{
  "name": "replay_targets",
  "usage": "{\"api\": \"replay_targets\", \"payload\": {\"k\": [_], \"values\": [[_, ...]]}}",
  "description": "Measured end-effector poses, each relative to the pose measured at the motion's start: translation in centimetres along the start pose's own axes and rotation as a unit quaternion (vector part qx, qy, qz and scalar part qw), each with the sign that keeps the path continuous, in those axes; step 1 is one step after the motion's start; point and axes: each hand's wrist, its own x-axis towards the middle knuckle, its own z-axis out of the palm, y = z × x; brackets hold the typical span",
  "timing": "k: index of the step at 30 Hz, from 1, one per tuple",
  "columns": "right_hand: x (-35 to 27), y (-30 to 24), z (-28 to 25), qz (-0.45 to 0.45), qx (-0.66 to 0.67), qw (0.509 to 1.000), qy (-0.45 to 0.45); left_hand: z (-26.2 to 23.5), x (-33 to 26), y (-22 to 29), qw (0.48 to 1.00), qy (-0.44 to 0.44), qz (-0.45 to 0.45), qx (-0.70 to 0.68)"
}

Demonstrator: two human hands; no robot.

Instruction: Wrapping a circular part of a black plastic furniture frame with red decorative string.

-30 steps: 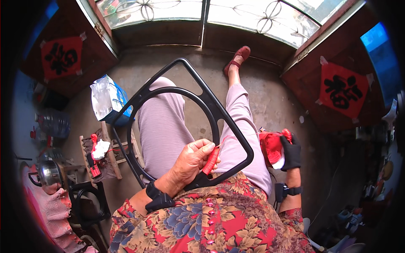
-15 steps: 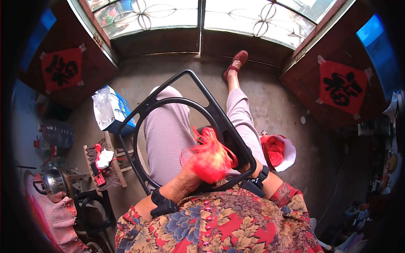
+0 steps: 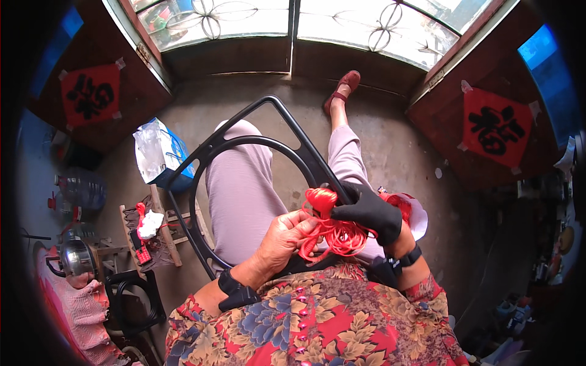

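Observation:
A black metal frame (image 3: 256,125), a ring inside an angular outline, rests on my lap across pale pink trousers. A bundle of red cord (image 3: 334,227) lies against the frame's right side. My left hand (image 3: 284,238), bare with a black wrist strap, grips the loose cord strands. My right hand (image 3: 369,211), in a black glove, pinches the top of the cord bundle at the frame's bar.
A white bag with more red cord (image 3: 410,210) sits by my right thigh. At left a blue box with a clear plastic bag (image 3: 157,152), a small wooden stool (image 3: 152,235) with red bits, a metal kettle (image 3: 76,259) and another black frame (image 3: 131,299). Windows ahead.
My right hand has come in from the bag at the right and now holds the red cord at the frame. My left hand shifted from the frame bar to the cord strands.

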Motion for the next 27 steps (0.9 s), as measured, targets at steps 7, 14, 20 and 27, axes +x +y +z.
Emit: {"api": "replay_targets", "payload": {"k": [7, 14, 20, 27], "values": [[-5.3, 5.3, 1.2, -0.071, -0.022, 0.992, 0.102, -0.5, -0.2, -0.1, 1.0, -0.001, 0.005, 0.016], [-6.4, 8.4, 0.0, -0.041, 0.455, 0.86, 0.228, 0.2, -0.5, 0.7, 0.999, 0.001, -0.035, -0.008], [-11.2, 9.3, -3.9, -0.156, 0.429, 0.806, 0.377, 0.0, -0.3, 0.6, 0.999, 0.015, -0.031, -0.011], [-14.6, 12.7, -7.2, -0.139, 0.395, 0.807, 0.416, 0.2, -0.5, 1.0, 0.999, 0.026, -0.005, -0.031]]}}
